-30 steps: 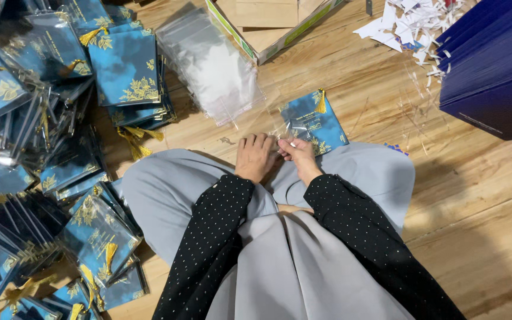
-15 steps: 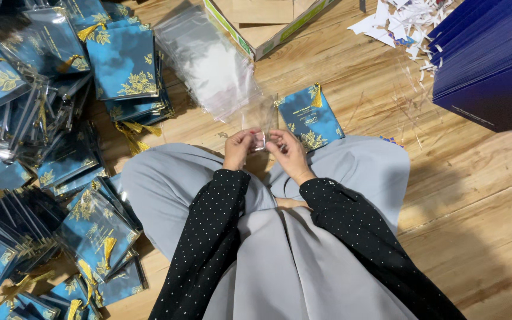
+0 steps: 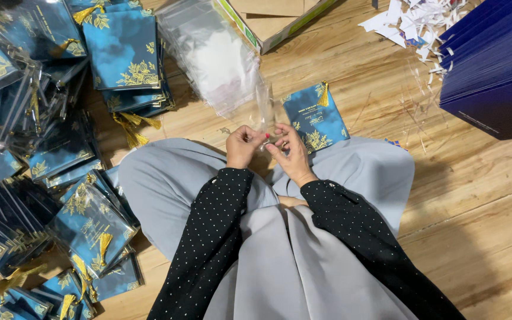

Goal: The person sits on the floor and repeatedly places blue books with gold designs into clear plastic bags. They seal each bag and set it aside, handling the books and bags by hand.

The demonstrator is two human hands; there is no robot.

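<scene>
Wooden floor [image 3: 351, 65]: plank boards; the person sits on it with grey-trousered knees spread wide.
Finished cards [image 3: 37, 148]: a big spread of blue cards with gold flowers and tassels, already in clear sleeves, heaped at the person's left.
Navy stack [image 3: 493, 65]: dark blue flat sheets or covers piled at the far right; which of the two cannot be told.
Sleeve pile [image 3: 211, 56]: loose clear plastic sleeves lying ahead, just beside an open cardboard box [image 3: 274, 15].
Paper scraps [image 3: 413, 18]: white peel-off strips scattered near the navy stack.
Bare card [image 3: 315, 118]: one blue tasselled card flat on the floor, just past the right hand, not yet sleeved.
Clear sleeve [image 3: 263, 106]: held upright between both hands, above the gap between the knees.
Left hand [image 3: 243, 145]: fingers pinched together on the sleeve's lower edge.
Right hand [image 3: 291, 151]: fingertips clamped on the same edge, opposite.
Step in hand: judged to be opening the sleeve's mouth.
Next move: likely needs the two layers parted wide enough for the bare card to slide in squarely.
</scene>
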